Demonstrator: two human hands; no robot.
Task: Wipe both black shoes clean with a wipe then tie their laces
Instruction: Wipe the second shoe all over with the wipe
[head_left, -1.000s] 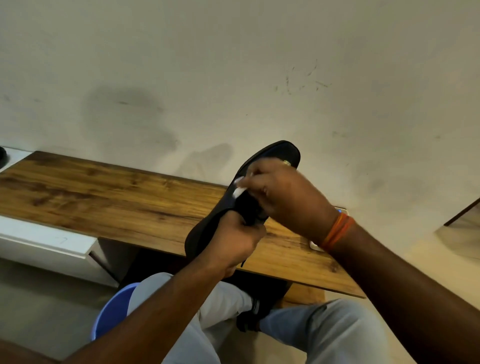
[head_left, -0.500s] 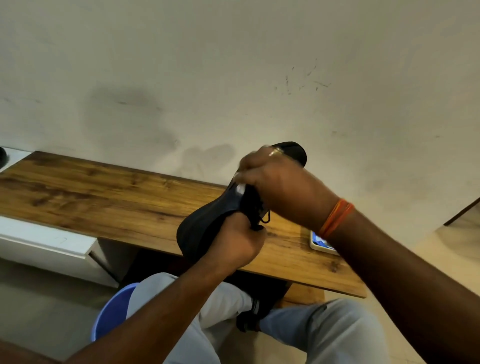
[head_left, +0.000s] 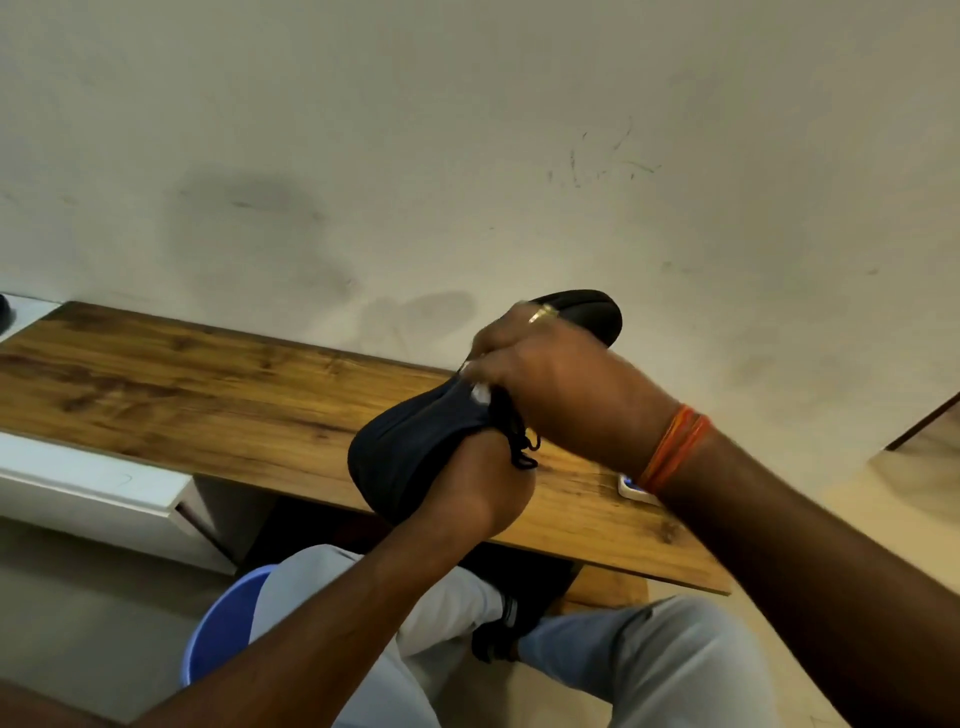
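A black shoe (head_left: 410, 447) is held up above the wooden desk (head_left: 218, 400), its toe pointing up and away toward the wall. My left hand (head_left: 475, 493) grips it from below near the heel. My right hand (head_left: 558, 395) lies over the shoe's upper and pinches a white wipe (head_left: 479, 393), of which only a small corner shows. Black laces (head_left: 522, 447) dangle loose between the two hands. A second black shoe (head_left: 498, 634) shows on the floor between my knees, mostly hidden.
A phone (head_left: 635, 490) lies on the desk under my right wrist. A blue bucket (head_left: 221, 634) stands on the floor at my left leg. A white cabinet (head_left: 88, 488) sits under the desk's left end. The wall rises right behind the desk.
The shoe has rolled in my hands, its sole turning away and its upper coming toward me. My right hand with the wipe slid along the shoe toward the toe.
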